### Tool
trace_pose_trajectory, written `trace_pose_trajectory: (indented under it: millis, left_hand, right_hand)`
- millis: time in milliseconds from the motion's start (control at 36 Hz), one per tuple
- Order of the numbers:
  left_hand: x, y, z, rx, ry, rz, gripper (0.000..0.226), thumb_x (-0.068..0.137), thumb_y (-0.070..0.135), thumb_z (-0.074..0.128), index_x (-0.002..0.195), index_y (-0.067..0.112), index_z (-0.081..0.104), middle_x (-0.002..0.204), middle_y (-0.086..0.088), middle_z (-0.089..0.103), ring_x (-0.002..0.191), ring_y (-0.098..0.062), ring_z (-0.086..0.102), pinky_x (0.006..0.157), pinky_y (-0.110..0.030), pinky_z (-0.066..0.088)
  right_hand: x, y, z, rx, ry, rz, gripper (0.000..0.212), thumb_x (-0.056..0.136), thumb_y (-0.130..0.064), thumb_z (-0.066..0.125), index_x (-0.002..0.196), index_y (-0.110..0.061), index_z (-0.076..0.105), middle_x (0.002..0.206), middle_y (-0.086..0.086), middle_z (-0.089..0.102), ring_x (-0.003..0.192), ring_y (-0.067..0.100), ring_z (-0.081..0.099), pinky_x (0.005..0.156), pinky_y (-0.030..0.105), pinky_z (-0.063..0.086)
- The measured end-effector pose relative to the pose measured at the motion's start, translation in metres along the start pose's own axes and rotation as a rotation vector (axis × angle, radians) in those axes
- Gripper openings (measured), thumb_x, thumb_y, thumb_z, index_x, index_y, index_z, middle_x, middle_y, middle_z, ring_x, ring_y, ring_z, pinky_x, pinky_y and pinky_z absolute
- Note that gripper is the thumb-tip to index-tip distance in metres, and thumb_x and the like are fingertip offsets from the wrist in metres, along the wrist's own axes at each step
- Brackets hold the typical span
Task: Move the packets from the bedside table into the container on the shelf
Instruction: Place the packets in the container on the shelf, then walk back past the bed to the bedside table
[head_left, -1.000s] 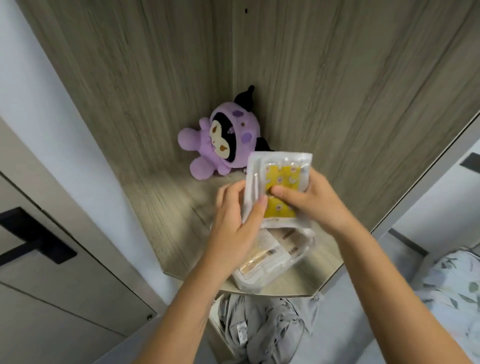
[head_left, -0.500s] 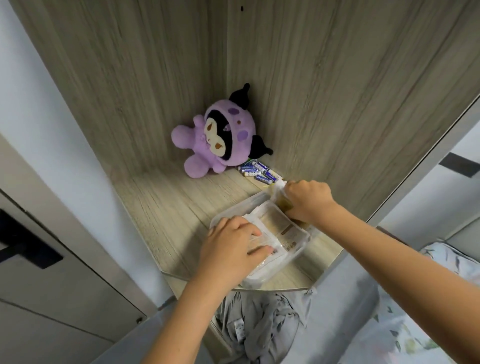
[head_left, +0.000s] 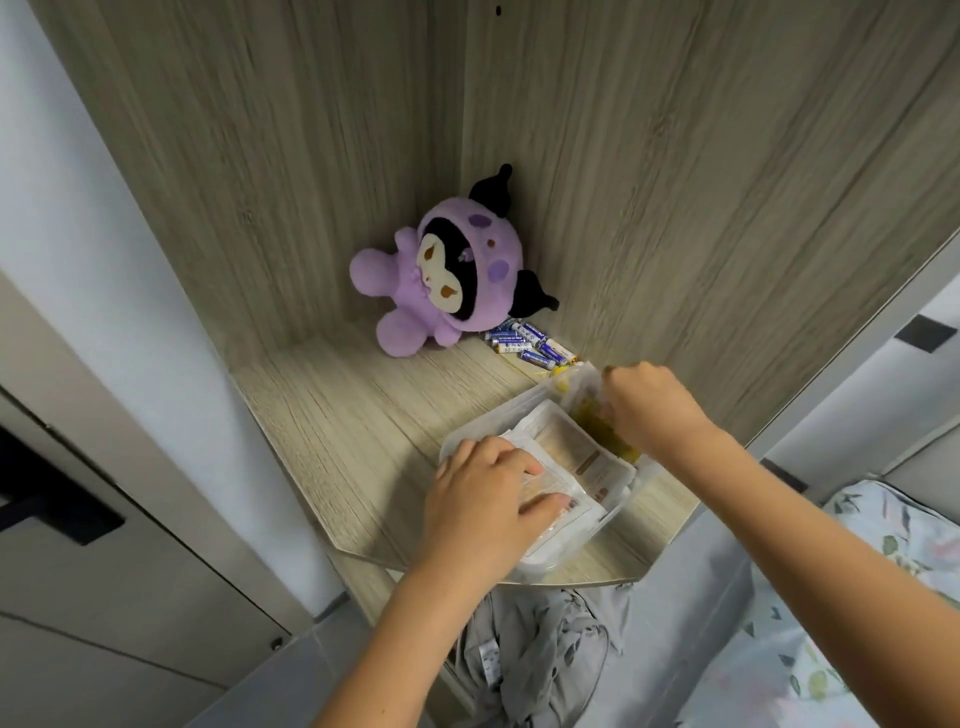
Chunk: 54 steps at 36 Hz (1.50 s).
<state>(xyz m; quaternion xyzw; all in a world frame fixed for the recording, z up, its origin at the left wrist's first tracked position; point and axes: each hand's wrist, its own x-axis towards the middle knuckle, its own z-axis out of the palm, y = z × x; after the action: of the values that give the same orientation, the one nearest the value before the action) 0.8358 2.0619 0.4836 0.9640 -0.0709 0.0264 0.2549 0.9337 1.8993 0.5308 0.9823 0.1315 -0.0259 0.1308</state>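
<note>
Home bedroom, plush toy (head_left: 447, 283), floral bedding (head_left: 857, 597), wooden shelf (head_left: 332, 415)

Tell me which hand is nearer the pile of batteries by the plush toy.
Right. The right hand pinches the yellow packet at the container's far end, just in front of the batteries. The left hand presses on packets at the near end, farther away.

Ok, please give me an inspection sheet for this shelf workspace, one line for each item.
Surface: wooden shelf, corner niche.
Job's things: clear container near the front edge, beige packets inside; yellow packet going in at its right side.
Clutter: purple plush toy, batteries beside it.
Hands: left hand presses on the packets; right hand grips the yellow packet.
Cables: nothing seen.
Surroundings: grey cloth below, floral bedding at right.
</note>
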Motion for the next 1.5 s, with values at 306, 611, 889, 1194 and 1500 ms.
trace_pose_trajectory:
  millis: [306, 611, 889, 1194, 1500]
  left_hand:
    - [0.002, 0.001, -0.003, 0.020, -0.015, 0.003, 0.049, 0.084, 0.063, 0.050, 0.123, 0.034, 0.055, 0.129, 0.017, 0.047, 0.122, -0.007, 0.036, 0.102, -0.022, 0.027]
    - [0.005, 0.004, -0.003, -0.001, -0.009, 0.013, 0.047, 0.083, 0.061, 0.054, 0.120, 0.031, 0.058, 0.126, 0.013, 0.049, 0.119, -0.011, 0.040, 0.100, -0.024, 0.032]
    - [0.015, -0.005, -0.014, -0.295, 0.077, 0.124, 0.014, 0.086, 0.030, 0.063, 0.097, 0.023, 0.069, 0.096, 0.011, 0.058, 0.092, -0.009, 0.059, 0.083, -0.027, 0.050]
    - [0.008, 0.038, -0.012, 0.086, -0.179, 0.720, 0.030, 0.093, 0.034, 0.050, 0.117, 0.020, 0.060, 0.119, -0.002, 0.060, 0.112, -0.024, 0.051, 0.088, -0.035, 0.043]
    - [-0.206, 0.147, 0.050, 0.043, -0.494, 1.458, 0.033, 0.097, 0.035, 0.046, 0.123, 0.020, 0.059, 0.119, -0.005, 0.060, 0.112, -0.028, 0.050, 0.082, -0.039, 0.046]
  right_hand:
    - [0.006, 0.003, 0.008, 0.127, -0.012, 0.035, 0.021, 0.092, -0.007, 0.049, 0.112, -0.005, 0.055, 0.105, 0.013, 0.060, 0.090, 0.030, 0.060, 0.063, 0.032, 0.045]
    - [-0.001, 0.025, 0.024, 0.497, 0.254, 0.000, 0.046, 0.089, -0.023, 0.063, 0.131, -0.009, 0.050, 0.128, 0.009, 0.056, 0.117, 0.026, 0.046, 0.092, 0.021, 0.029]
    - [-0.053, 0.037, 0.023, 0.761, 0.486, 0.264, 0.024, 0.093, -0.024, 0.058, 0.111, -0.011, 0.064, 0.101, 0.003, 0.067, 0.083, 0.015, 0.056, 0.074, 0.024, 0.042]
    - [-0.205, -0.006, 0.050, 0.361, 0.474, 0.758, 0.023, 0.088, -0.032, 0.061, 0.083, -0.011, 0.070, 0.085, 0.010, 0.069, 0.085, 0.035, 0.057, 0.072, 0.036, 0.044]
    - [-0.529, -0.136, 0.054, 0.119, 0.198, 1.490, 0.027, 0.089, -0.035, 0.059, 0.092, -0.011, 0.071, 0.093, 0.009, 0.070, 0.093, 0.033, 0.057, 0.072, 0.037, 0.043]
